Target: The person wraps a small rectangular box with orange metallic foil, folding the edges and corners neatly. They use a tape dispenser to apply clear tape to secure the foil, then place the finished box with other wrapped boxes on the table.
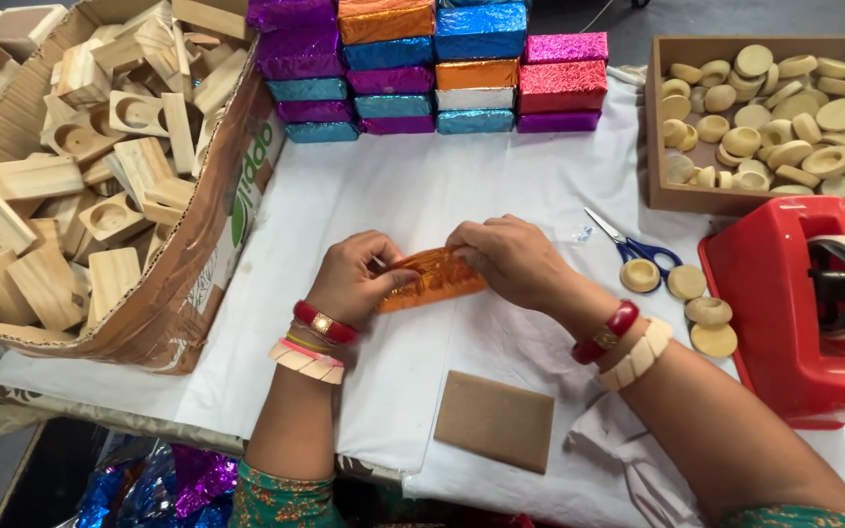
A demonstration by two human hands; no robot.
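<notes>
My left hand (352, 277) and right hand (511, 259) each keep a tight grip on an end of the orange foil block (434, 279), pressing it against the surface (422, 186) so the wrap stays taut.

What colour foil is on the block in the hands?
Orange, shiny foil on the block; head view.

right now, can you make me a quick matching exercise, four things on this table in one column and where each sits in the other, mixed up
Things:
1. scissors
2. tape dispenser
3. cardboard piece
4. orange foil block

Places:
A. between left hand and right hand
B. near edge of the white cloth, below the hands
C. far right, red, below the tray of round wooden pieces
D. just left of the tape dispenser, blue handles

Pairs: 1-D, 2-C, 3-B, 4-A
</notes>
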